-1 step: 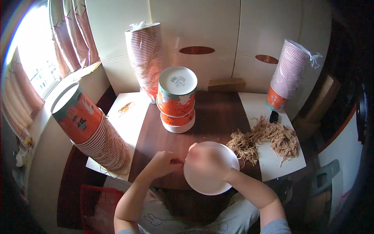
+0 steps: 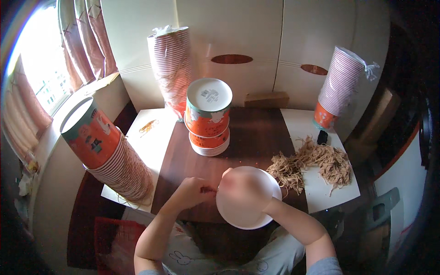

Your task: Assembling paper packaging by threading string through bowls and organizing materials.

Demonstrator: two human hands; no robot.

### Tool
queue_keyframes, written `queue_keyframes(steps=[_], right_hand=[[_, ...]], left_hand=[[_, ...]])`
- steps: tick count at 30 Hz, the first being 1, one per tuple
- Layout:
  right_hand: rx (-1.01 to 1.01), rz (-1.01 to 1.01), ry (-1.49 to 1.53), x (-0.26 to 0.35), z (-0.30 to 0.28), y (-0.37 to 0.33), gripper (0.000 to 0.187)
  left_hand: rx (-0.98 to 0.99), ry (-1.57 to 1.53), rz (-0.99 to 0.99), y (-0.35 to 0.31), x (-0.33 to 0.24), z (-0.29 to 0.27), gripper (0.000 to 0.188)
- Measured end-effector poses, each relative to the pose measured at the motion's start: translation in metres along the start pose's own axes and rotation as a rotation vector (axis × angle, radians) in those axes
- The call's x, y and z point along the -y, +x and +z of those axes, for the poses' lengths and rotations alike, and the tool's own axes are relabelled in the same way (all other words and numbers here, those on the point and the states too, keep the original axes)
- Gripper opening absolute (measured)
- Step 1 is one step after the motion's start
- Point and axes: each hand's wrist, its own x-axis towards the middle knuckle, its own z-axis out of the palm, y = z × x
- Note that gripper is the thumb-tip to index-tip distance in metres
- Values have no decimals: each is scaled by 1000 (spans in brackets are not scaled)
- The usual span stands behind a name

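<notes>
A white paper bucket [image 2: 247,219] stands tilted over the near edge of the dark table, its open mouth facing me. My right hand [image 2: 245,188] reaches into its mouth; a blur covers this hand, so its fingers cannot be made out. Close to the bucket's left side, my left hand [image 2: 195,190] has its fingers curled together. Something small and dark red shows at those fingertips, too unclear to name. Beyond my hands, a short stack of orange printed paper buckets [image 2: 208,123] stands upside down on the table.
Tall nested bucket stacks stand at the left [image 2: 117,160], the back left [image 2: 170,64] and the back right [image 2: 339,82]. Tan strings [image 2: 321,162] lie heaped on the table's right side beside a small black object [image 2: 322,137]. Yellowish bands [image 2: 148,127] lie at the left.
</notes>
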Motion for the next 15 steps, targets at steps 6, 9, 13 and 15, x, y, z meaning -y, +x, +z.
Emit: queue_keyframes(steps=[6,9,13,15], right_hand=[[13,30,42,0,2,0,18],[-13,18,21,-1,2,0,18],[-8,16,15,0,2,1,17],[-7,15,15,-1,2,1,17]], left_hand=[[-173,-88,-50,-1,2,4,16],[-202,-109,-41,0,-2,6,16],[-277,-72,36,1,4,9,17],[-275,-63,52,2,4,10,17]])
